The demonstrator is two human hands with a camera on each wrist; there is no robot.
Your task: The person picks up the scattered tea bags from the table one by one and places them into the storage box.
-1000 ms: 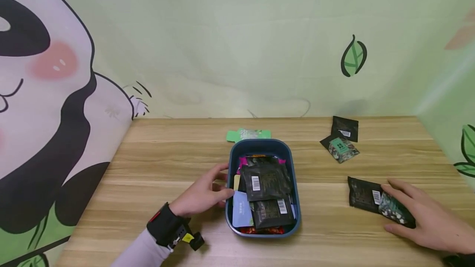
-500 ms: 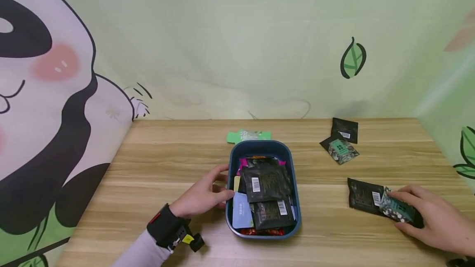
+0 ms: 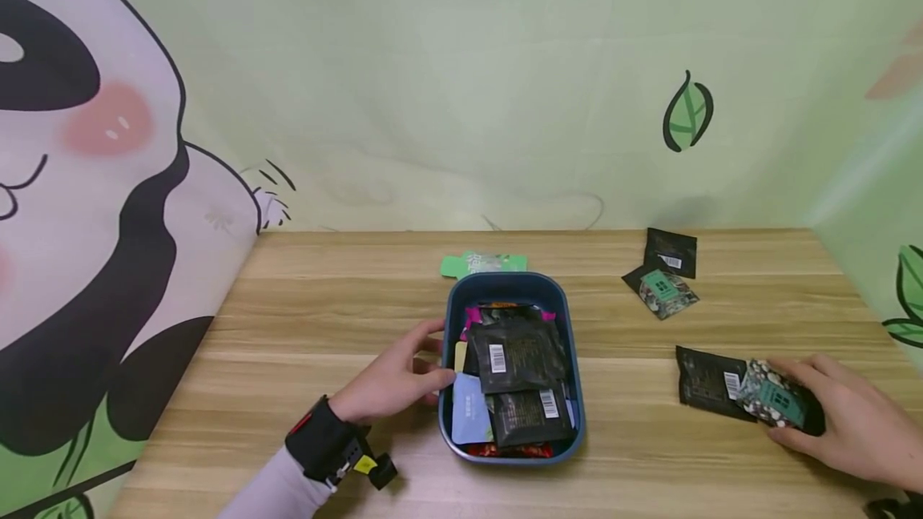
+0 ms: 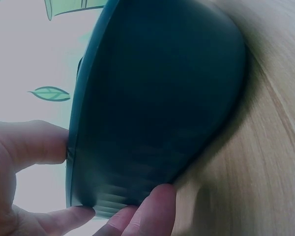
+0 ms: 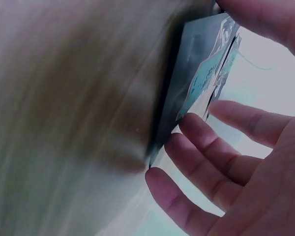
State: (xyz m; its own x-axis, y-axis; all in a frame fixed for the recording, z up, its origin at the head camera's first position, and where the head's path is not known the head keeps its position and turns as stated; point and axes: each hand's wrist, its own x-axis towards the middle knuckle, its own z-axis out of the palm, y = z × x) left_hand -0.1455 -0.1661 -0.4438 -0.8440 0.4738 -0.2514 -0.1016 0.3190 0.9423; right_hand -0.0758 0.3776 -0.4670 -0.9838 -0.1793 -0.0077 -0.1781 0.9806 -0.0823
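Observation:
On the table, a dark blue box [image 3: 573,375] holds several packets, among them black sachets [image 3: 522,355] with barcode labels and a light blue packet [image 3: 470,407]. My left hand [image 3: 392,375] is at the box's left side, thumb at the rim and fingers against the outer wall [image 4: 152,93]. At the right, my right hand [image 3: 844,419] holds a black sachet with a green label and floral print [image 3: 775,397] between thumb and fingertips. That sachet overlaps another black sachet [image 3: 707,383] lying barcode side up. In the right wrist view, my fingertips touch the sachet's edge [image 5: 199,64].
Behind the box lies a flat green carton [image 3: 486,263]. Two more black sachets lie overlapped at the back right, one with its barcode [image 3: 671,251] up and one with its green label [image 3: 659,287] up. A printed backdrop [image 3: 404,102] rises behind the table [image 3: 324,287].
My right hand has shifted slightly right and its fingers have drawn back. The sachet in it has turned a little, showing more of its green label. The left hand and box have stayed put.

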